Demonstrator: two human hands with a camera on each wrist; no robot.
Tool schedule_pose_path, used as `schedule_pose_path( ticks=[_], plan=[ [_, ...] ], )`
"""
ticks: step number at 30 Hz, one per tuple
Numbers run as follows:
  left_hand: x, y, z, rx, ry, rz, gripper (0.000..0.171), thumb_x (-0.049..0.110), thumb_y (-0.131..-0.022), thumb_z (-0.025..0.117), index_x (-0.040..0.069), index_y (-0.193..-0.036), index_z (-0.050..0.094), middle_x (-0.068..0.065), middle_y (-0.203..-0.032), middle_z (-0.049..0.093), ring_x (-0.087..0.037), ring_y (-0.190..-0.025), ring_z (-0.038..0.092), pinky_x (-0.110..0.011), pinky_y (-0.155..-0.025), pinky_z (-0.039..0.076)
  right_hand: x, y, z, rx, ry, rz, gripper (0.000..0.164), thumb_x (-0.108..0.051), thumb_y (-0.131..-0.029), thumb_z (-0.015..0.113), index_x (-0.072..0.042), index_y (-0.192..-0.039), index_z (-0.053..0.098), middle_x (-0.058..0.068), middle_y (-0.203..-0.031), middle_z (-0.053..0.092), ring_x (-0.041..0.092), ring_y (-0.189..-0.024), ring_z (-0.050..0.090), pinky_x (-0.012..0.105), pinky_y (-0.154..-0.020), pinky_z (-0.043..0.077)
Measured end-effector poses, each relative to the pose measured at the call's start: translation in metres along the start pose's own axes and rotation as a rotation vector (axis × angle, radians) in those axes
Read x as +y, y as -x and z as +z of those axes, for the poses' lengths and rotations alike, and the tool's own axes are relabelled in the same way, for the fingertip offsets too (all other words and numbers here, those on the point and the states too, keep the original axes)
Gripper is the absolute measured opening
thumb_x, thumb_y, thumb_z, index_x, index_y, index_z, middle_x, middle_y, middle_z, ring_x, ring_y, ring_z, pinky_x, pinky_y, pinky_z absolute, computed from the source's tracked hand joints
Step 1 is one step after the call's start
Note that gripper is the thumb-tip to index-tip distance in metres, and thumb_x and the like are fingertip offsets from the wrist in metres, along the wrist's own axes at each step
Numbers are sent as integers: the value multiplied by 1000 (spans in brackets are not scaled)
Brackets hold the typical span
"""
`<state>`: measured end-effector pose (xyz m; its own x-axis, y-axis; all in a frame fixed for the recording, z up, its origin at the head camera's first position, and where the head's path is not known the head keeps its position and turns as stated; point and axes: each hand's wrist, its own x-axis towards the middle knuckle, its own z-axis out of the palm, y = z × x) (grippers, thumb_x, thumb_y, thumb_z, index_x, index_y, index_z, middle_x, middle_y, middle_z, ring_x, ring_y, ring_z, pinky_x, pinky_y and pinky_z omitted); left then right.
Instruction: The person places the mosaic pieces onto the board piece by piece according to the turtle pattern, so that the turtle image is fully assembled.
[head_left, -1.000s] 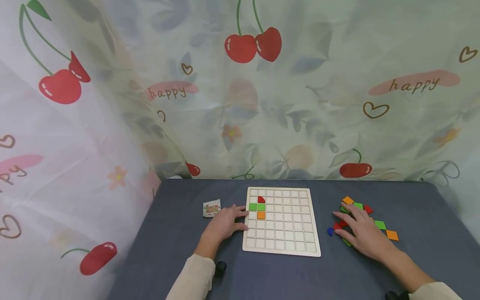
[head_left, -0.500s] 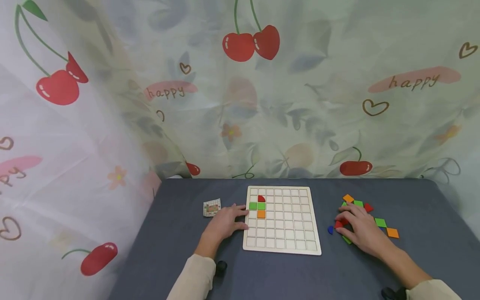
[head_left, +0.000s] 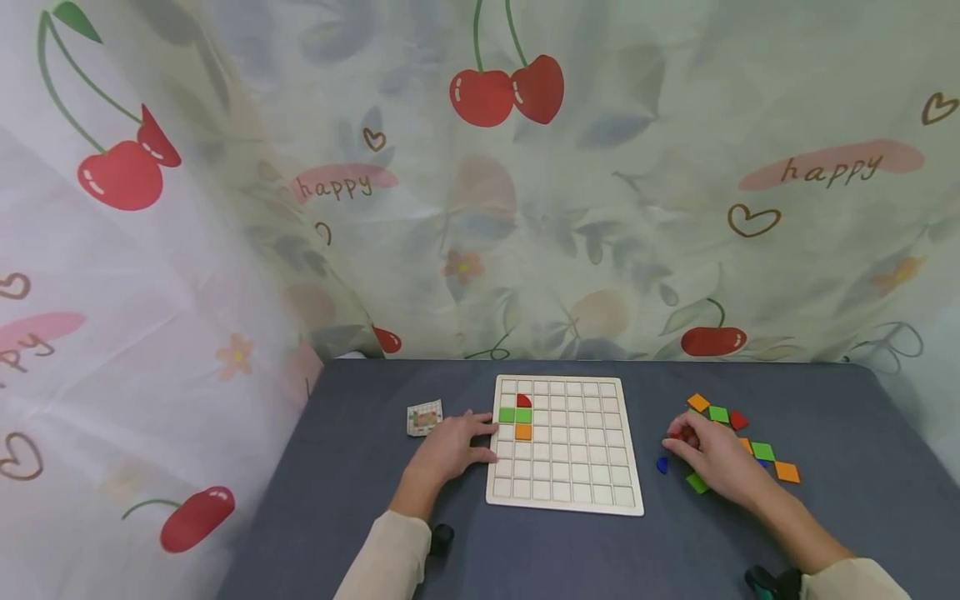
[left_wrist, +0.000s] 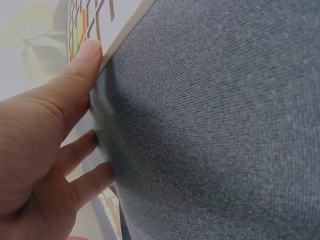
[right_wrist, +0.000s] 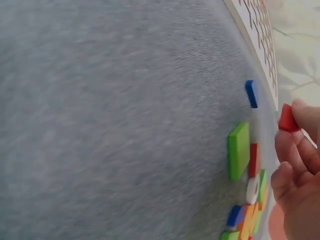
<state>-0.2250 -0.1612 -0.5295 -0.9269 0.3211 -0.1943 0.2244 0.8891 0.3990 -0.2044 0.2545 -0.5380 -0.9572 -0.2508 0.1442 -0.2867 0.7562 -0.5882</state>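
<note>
A pale grid board (head_left: pixel 577 454) lies on the dark table. A red quarter-round piece (head_left: pixel 523 402), two green squares (head_left: pixel 515 415) and an orange square (head_left: pixel 522 432) sit in its cells near the upper left. My left hand (head_left: pixel 447 450) touches the board's left edge with fingers spread; in the left wrist view the thumb (left_wrist: pixel 82 65) rests on the rim. To the right of the board, my right hand (head_left: pixel 720 462) pinches a small red piece (right_wrist: pixel 287 119) between thumb and fingers, raised over the loose pieces. Its full outline is partly hidden by the fingertips.
Loose orange, green, red and blue pieces (head_left: pixel 762 452) lie around and beyond my right hand. A blue piece (head_left: pixel 662 465) lies nearer the board, and a green one (head_left: pixel 697 483) just below. A small printed card (head_left: pixel 424 417) lies left of the board.
My right hand's fingers have drawn together from a spread reach over the pile and lifted a red piece. My left hand and the board have stayed put.
</note>
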Motion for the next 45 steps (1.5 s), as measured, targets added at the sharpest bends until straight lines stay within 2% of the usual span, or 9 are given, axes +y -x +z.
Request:
schedule_pose_path(
  ticks=[5,9,13,18,22,27,34,45],
  plan=[
    [1,0,0,0,0,-7,59,41,-87,78,25,-142,63,6,-155,53,-31,-151,41,-52,-120,41,-5,-8,-4,-21,-68,24,21,-13,-99,67,-7,-119,70,1,-89,69,1,-70,56,19,-61,51],
    [1,0,-1,-1,0,-1,59,41,-87,78,26,-142,63,6,-155,53,-31,-151,42,-51,-120,41,-6,-12,-4,-76,-115,64,28,-10,-98,68,-2,-124,70,7,-102,72,5,-77,66,18,-66,56],
    [2,1,-1,-2,0,3,58,40,-88,78,25,-142,63,5,-155,54,-31,-151,42,-51,-119,42,-8,-15,0,-98,-113,95,36,-10,-95,71,1,-129,67,7,-102,73,7,-77,68,18,-67,56],
    [1,1,-1,2,-1,5,58,40,-87,78,25,-141,64,5,-154,54,-31,-150,42,-51,-119,42,-14,-19,6,-78,-122,112,34,-17,-93,75,-1,-123,68,5,-96,72,7,-74,62,19,-62,54],
    [1,2,-1,3,-3,8,58,41,-87,78,25,-141,64,5,-155,54,-31,-150,42,-51,-119,42,-22,-24,13,-62,-158,118,33,-24,-89,80,-5,-113,67,3,-89,64,10,-72,55,20,-59,50],
    [0,1,-1,5,-1,3,58,40,-87,78,25,-141,64,4,-155,54,-31,-150,42,-52,-119,42,-31,-33,27,-54,-203,82,35,-27,-85,85,-8,-103,62,3,-84,56,10,-71,50,20,-58,44],
    [-1,2,-1,4,-6,1,57,42,-87,78,25,-141,64,5,-155,54,-31,-151,42,-52,-119,41,-57,-46,50,-101,-255,47,39,-29,-81,88,-11,-102,60,1,-83,55,12,-73,51,21,-61,42],
    [-1,1,0,11,-4,12,58,40,-87,78,24,-140,64,5,-154,54,-31,-149,44,-51,-118,43,-97,-60,82,-147,-284,-28,32,-25,-80,89,-16,-100,65,0,-81,55,11,-71,48,22,-62,42]
  ],
)
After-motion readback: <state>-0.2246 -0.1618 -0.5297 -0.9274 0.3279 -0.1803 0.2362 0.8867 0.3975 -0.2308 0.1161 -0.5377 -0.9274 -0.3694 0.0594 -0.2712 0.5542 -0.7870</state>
